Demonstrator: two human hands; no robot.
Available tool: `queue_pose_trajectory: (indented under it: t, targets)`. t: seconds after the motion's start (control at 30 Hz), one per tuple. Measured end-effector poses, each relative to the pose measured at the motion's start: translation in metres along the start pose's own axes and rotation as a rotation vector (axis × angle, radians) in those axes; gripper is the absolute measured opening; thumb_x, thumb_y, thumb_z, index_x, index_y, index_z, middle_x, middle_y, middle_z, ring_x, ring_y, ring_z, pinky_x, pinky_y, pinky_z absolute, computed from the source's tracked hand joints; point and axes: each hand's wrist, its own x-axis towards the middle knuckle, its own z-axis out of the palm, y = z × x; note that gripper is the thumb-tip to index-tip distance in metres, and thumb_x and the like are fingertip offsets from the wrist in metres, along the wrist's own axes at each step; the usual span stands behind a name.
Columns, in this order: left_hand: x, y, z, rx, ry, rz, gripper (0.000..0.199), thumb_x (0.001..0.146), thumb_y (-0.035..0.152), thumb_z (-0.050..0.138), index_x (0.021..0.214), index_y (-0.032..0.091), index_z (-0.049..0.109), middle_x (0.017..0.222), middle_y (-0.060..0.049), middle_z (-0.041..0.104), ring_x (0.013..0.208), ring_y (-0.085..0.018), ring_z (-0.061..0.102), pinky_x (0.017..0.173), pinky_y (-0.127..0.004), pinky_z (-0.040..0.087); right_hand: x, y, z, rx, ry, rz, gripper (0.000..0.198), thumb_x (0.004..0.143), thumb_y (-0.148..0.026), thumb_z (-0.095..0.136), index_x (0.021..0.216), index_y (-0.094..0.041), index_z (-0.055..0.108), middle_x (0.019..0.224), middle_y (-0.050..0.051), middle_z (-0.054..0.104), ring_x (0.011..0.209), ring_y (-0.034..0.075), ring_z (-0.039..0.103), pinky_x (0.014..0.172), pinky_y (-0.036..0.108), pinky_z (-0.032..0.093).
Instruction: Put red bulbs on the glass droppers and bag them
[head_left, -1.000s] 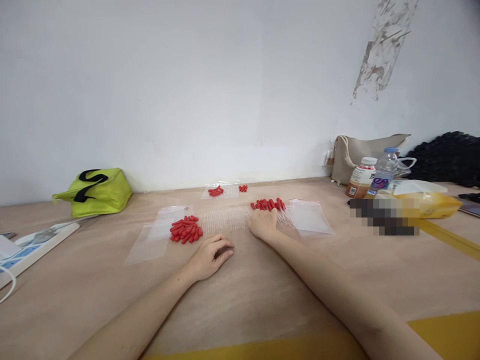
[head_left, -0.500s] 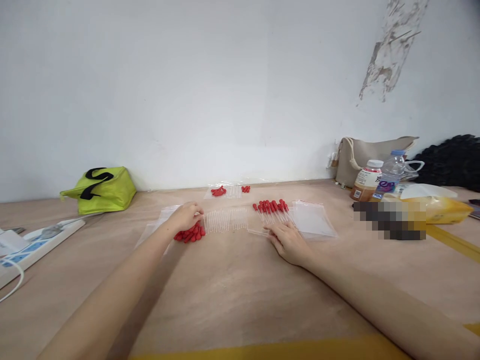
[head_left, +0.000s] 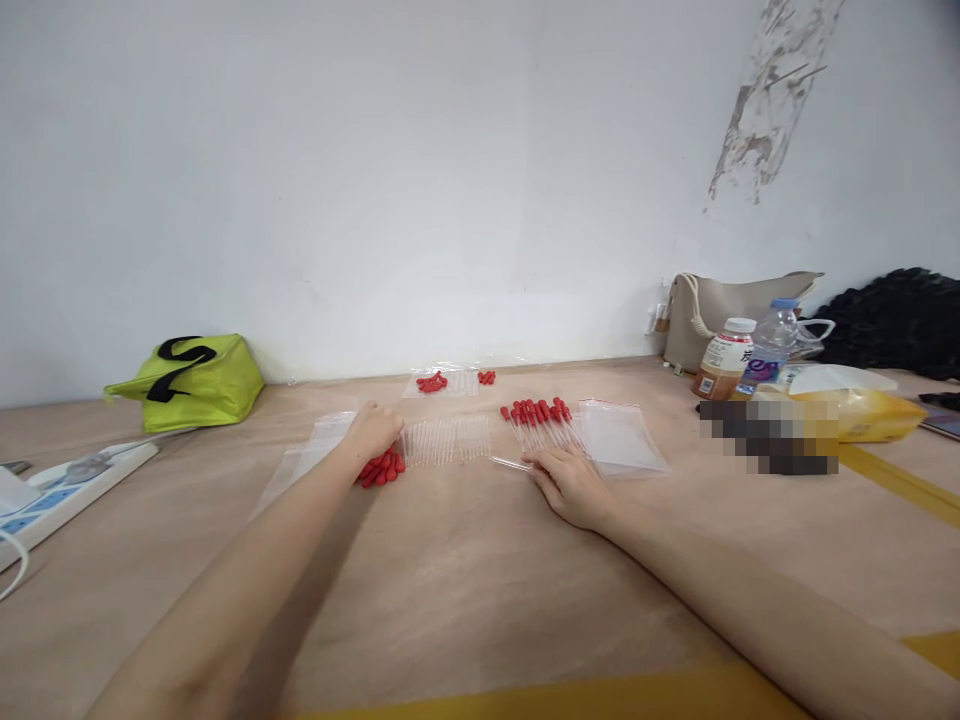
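Observation:
My left hand (head_left: 377, 432) is over the left end of a row of clear dropper tubes (head_left: 435, 443), fingers curled down; their tips and anything between them are hidden. Just below it lies a pile of red rubber bulbs (head_left: 385, 468), partly covered by the wrist. My right hand (head_left: 568, 487) rests on the table, its thumb and fingers closed on a thin clear dropper tube (head_left: 510, 463) that points left. Beyond those fingers, several droppers with red bulbs (head_left: 534, 412) lie side by side, their clear stems towards me.
Clear zip bags lie at right (head_left: 626, 437) and left (head_left: 304, 460). Near the wall, a clear bag (head_left: 459, 383) lies with red bulbs and tubes. A green bag (head_left: 202, 385) and power strip (head_left: 71, 500) stand left; bottles (head_left: 726, 360), a tissue pack (head_left: 862, 412) and a beige bag (head_left: 739, 300) stand right.
My left hand has turned, so its back now faces me and its fingertips are hidden. The right hand has hardly moved. The whole view has shifted slightly.

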Motion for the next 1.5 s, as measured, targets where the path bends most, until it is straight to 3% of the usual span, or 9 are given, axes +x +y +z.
queue_pose_trajectory:
  t: [0.17,0.3,0.37,0.47,0.6,0.77,1.03,1.33,1.5]
  targets:
    - [-0.016,0.011,0.005,-0.053,0.015,-0.002,0.039,0.083,0.035,0.041,0.055,0.015,0.060,0.039,-0.003,0.056,0.035,-0.016,0.054,0.040,-0.025,0.042,0.000,0.002,0.002,0.039,0.027,-0.022,0.023,0.087,-0.021,0.035,0.099,-0.019,0.054,0.093,0.007,0.063,0.085,0.018,0.055,0.075,0.032,0.037]
    - [-0.042,0.034,0.029,-0.088,0.247,0.105,0.025,0.086,0.033,0.036,0.089,0.020,0.057,0.062,0.000,0.063,0.059,-0.015,0.062,0.061,-0.025,0.047,0.000,0.002,0.004,0.043,0.056,-0.005,0.020,0.087,-0.020,0.034,0.094,-0.018,0.053,0.088,0.006,0.062,0.079,0.017,0.054,0.072,0.030,0.037]
    - [-0.056,0.043,0.048,-0.224,0.366,0.313,0.021,0.085,0.031,0.039,0.093,0.019,0.053,0.080,-0.004,0.064,0.076,-0.016,0.062,0.070,-0.027,0.047,0.001,0.002,0.004,0.008,0.067,0.000,0.020,0.087,-0.019,0.034,0.095,-0.017,0.052,0.088,0.006,0.063,0.077,0.017,0.054,0.072,0.031,0.035]
    - [-0.073,0.052,0.074,-0.413,0.243,0.444,0.021,0.085,0.028,0.040,0.097,0.018,0.053,0.096,-0.007,0.062,0.089,-0.017,0.060,0.077,-0.030,0.046,0.002,0.001,0.005,-0.070,0.052,-0.023,0.025,0.087,-0.017,0.034,0.106,-0.017,0.050,0.091,0.007,0.062,0.076,0.016,0.054,0.071,0.030,0.033]
    - [-0.077,0.054,0.090,-0.413,0.166,0.397,0.015,0.079,0.030,0.053,0.082,0.016,0.055,0.091,-0.007,0.063,0.082,-0.018,0.060,0.072,-0.029,0.047,0.003,-0.006,0.004,-0.122,0.024,-0.013,0.026,0.088,-0.023,0.035,0.106,-0.022,0.054,0.090,0.005,0.063,0.076,0.015,0.054,0.072,0.031,0.028]
    - [-0.074,0.053,0.093,-0.359,0.230,0.356,0.019,0.077,0.033,0.057,0.081,0.017,0.049,0.075,-0.002,0.063,0.066,-0.015,0.060,0.060,-0.026,0.046,0.007,-0.023,0.000,-0.060,0.080,0.065,0.023,0.088,-0.029,0.038,0.087,-0.024,0.060,0.085,0.001,0.065,0.080,0.013,0.055,0.081,0.034,0.021]
    - [-0.082,0.065,0.090,-0.059,0.363,0.416,0.018,0.079,0.034,0.055,0.092,0.024,0.061,0.087,-0.002,0.065,0.083,-0.019,0.057,0.078,-0.034,0.040,0.008,-0.037,0.005,0.008,0.026,0.001,0.021,0.087,-0.028,0.039,0.087,-0.023,0.059,0.084,0.001,0.067,0.077,0.015,0.054,0.079,0.034,0.020]
    - [-0.082,0.069,0.093,-0.106,0.316,0.444,0.017,0.082,0.033,0.051,0.081,0.019,0.062,0.078,0.000,0.065,0.073,-0.016,0.057,0.066,-0.026,0.041,0.009,-0.039,0.005,0.051,-0.041,-0.047,0.021,0.087,-0.024,0.039,0.089,-0.023,0.059,0.083,0.000,0.066,0.075,0.013,0.055,0.073,0.031,0.021]
    - [-0.085,0.072,0.091,-0.032,0.319,0.487,0.016,0.081,0.032,0.053,0.075,0.021,0.062,0.074,0.002,0.065,0.074,-0.016,0.057,0.077,-0.031,0.034,0.009,-0.036,0.004,0.103,-0.096,-0.094,0.021,0.087,-0.023,0.039,0.088,-0.022,0.060,0.084,0.000,0.067,0.070,0.011,0.055,0.071,0.029,0.024]
